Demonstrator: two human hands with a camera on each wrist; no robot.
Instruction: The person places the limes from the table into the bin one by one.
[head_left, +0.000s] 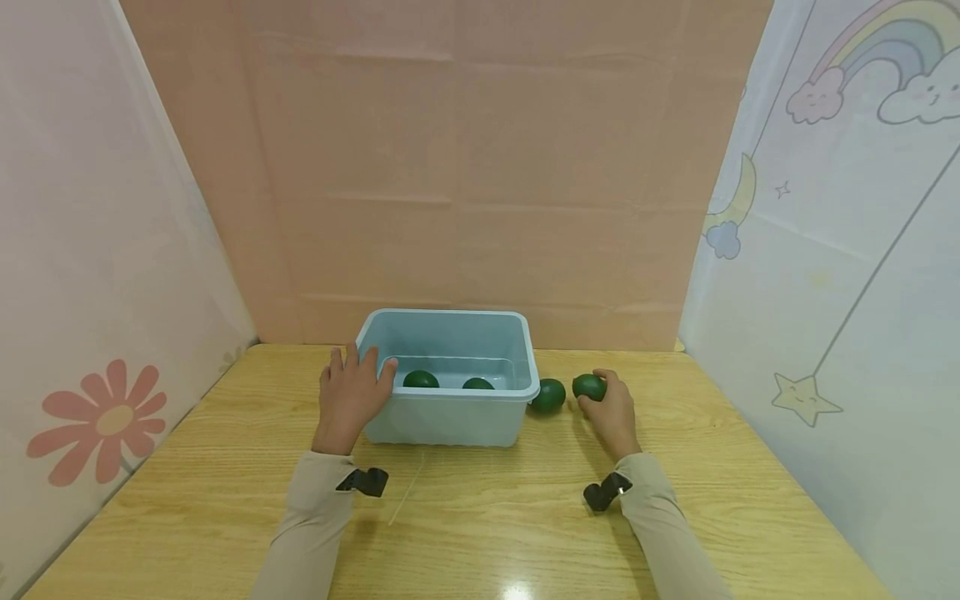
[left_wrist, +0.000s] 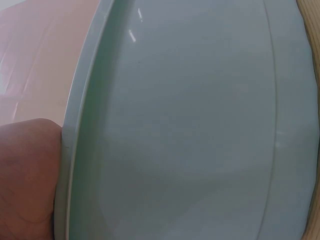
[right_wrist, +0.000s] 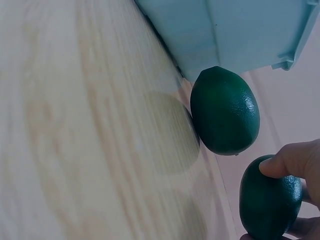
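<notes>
A light blue plastic tub (head_left: 450, 417) stands on the wooden table, with two dark green limes (head_left: 421, 380) (head_left: 477, 384) inside it. My left hand (head_left: 351, 393) rests on the tub's left front corner, fingers straight over the rim; the left wrist view shows only the tub wall (left_wrist: 190, 125) and a bit of that hand (left_wrist: 27, 170). My right hand (head_left: 611, 408) grips a third green lime (head_left: 589, 387) (right_wrist: 270, 197) just right of the tub. A fourth lime (head_left: 549, 396) (right_wrist: 225, 110) lies on the table against the tub's right side.
The wooden table (head_left: 480, 517) is walled by a pink panel behind, a flower-print sheet on the left and a rainbow-print sheet on the right. A thin pale stick (head_left: 408, 490) lies in front of the tub.
</notes>
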